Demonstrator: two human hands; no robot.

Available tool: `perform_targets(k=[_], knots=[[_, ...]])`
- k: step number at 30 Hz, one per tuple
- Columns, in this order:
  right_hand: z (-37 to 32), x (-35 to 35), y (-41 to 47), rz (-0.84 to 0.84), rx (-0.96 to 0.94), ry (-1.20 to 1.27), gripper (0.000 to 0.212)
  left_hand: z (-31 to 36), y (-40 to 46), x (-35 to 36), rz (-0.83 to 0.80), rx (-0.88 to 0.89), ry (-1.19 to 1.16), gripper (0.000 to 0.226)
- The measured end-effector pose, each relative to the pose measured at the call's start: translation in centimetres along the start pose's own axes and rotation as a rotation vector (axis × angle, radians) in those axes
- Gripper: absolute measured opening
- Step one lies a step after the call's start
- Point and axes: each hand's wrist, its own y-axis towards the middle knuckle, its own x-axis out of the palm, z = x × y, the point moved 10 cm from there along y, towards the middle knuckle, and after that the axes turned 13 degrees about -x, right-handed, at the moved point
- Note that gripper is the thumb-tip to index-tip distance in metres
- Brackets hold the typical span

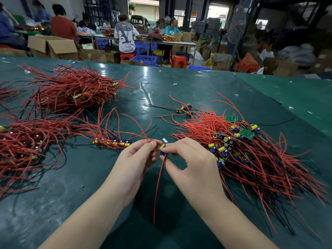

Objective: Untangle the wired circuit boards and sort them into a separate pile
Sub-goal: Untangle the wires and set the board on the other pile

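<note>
A small circuit board (162, 149) with yellow and blue capacitors is held just above the green table, between both hands. My right hand (190, 159) pinches the board itself. My left hand (138, 157) pinches its red wires (143, 135), which run up and away to the left. A red and a black wire (159, 186) hang from the board toward me. A tangled heap of wired boards (251, 150) lies right of my right hand. A neat short row of boards (113, 141) lies left of my left hand.
More piles of red-wired boards lie at the far left (71, 90) and the near left (23, 144). A few loose boards (185, 108) sit behind the heap. The green table (197, 83) ends ahead; beyond it people sit at other benches among cardboard boxes.
</note>
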Motion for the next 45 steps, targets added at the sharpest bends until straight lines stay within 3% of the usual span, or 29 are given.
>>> perform_targets(k=[5, 9, 17, 21, 25, 29, 32, 35, 41, 45], knots=[[0.0, 0.0, 0.0, -0.006, -0.039, -0.026, 0.017, 0.1, -0.1, -0.2, -0.016, 0.024, -0.040, 0.009], [0.6, -0.2, 0.0, 0.045, -0.001, 0.104, 0.017, 0.4, 0.0, -0.5, -0.008, 0.051, -0.059, 0.009], [5.5, 3.0, -2.2, 0.251, 0.719, 1.118, 0.016, 0.3, 0.2, 0.1, -0.106, -0.085, -0.254, 0.015], [5.1, 4.7, -2.4, 0.324, 0.878, 1.452, 0.014, -0.8, 0.1, 0.7, -0.151, -0.245, -0.422, 0.014], [5.1, 5.0, -2.5, 0.318, 0.888, 1.467, 0.016, -1.2, -0.1, 0.9, -0.159, -0.291, -0.505, 0.016], [5.6, 4.0, -2.5, 0.287, 0.806, 1.253, 0.019, 0.6, 0.0, 0.0, -0.059, -0.035, -0.248, 0.013], [6.0, 3.7, -3.1, 0.283, 0.836, 1.122, 0.034, 1.5, -0.6, 0.1, -0.041, 0.108, -0.073, 0.014], [6.0, 4.2, -3.7, 0.261, 0.924, 1.176, 0.021, 1.9, -1.0, 0.5, -0.043, 0.166, 0.070, 0.013], [5.8, 3.8, -3.4, 0.323, 0.901, 1.189, 0.012, 1.7, -0.7, -0.7, 0.118, 0.109, 0.153, 0.022], [5.8, 3.1, -2.9, 0.379, 0.865, 1.177, 0.012, 0.6, 0.0, -1.5, 0.098, -0.034, -0.102, 0.024]])
